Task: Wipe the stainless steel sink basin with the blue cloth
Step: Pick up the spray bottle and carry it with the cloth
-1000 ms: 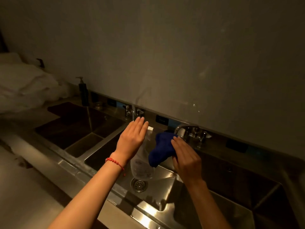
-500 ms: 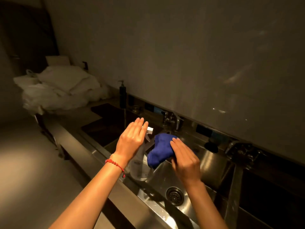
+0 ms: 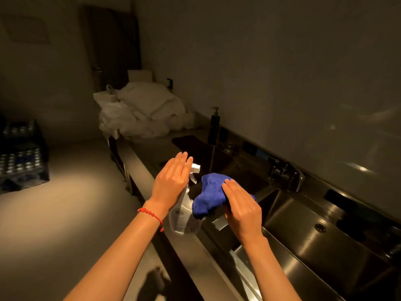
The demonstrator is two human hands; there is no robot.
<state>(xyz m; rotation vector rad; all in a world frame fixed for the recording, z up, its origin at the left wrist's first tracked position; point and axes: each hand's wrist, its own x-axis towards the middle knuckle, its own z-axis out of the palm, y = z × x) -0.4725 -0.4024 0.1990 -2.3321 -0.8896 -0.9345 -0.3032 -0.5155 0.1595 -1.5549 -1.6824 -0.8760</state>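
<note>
Since half a second ago my view has swung left, my left hand [image 3: 173,184] gripping the spray bottle [image 3: 183,216] (label unreadable), my right hand [image 3: 243,206] clutching the blue cloth [image 3: 209,195] above the sink basin [image 3: 325,248].

A clear spray bottle [image 3: 184,216] with a white trigger head is seen upright at the counter's front edge. A dark pump dispenser [image 3: 214,127] is placed by the back wall, with a faucet [image 3: 288,174] farther right. White bags [image 3: 143,111] are piled at the counter's far end; crates of bottles [image 3: 20,153] are stacked on the floor at left.
</note>
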